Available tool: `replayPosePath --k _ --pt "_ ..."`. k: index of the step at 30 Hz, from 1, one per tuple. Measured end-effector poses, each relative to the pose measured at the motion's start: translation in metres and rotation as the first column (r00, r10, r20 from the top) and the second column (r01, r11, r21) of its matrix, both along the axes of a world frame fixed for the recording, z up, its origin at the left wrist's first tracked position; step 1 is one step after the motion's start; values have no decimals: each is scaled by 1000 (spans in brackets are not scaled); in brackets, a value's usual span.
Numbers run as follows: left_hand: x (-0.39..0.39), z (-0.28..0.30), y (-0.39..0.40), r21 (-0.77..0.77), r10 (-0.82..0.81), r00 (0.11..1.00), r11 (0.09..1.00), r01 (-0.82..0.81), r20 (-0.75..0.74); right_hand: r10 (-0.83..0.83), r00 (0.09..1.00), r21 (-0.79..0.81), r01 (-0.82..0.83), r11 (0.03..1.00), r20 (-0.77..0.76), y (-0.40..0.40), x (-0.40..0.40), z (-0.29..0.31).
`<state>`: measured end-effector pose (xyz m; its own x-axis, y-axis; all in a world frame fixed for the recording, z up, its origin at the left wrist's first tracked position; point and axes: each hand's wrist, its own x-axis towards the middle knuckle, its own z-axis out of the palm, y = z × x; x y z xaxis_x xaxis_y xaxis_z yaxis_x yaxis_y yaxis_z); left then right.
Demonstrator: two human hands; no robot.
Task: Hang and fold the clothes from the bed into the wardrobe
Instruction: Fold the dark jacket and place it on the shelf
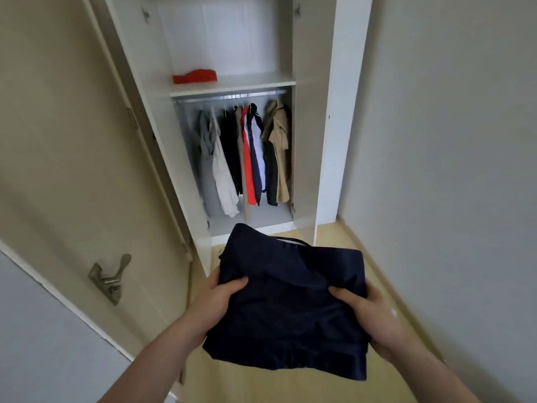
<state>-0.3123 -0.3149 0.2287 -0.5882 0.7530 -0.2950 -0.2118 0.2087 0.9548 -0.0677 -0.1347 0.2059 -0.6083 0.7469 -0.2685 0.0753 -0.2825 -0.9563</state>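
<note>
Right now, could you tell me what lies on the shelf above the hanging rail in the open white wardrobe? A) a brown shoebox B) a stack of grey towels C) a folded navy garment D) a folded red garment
D: a folded red garment lies at the left of the white wardrobe shelf, while both hands grip the folded navy garment.
</note>
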Motion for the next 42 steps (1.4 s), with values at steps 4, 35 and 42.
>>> replayPosePath --k 4,35,42 --pt "-49 21 22 49 88 996 995 -87 -20 100 995 36 -99 994 -30 41 -64 29" --pt "-485 150 366 278 60 978 961 -1 -202 34 989 323 15 946 -146 374 -492 163" --pt "-562 177 474 262 89 972 965 -30 -215 37 985 330 20 944 -166 490 -580 182"
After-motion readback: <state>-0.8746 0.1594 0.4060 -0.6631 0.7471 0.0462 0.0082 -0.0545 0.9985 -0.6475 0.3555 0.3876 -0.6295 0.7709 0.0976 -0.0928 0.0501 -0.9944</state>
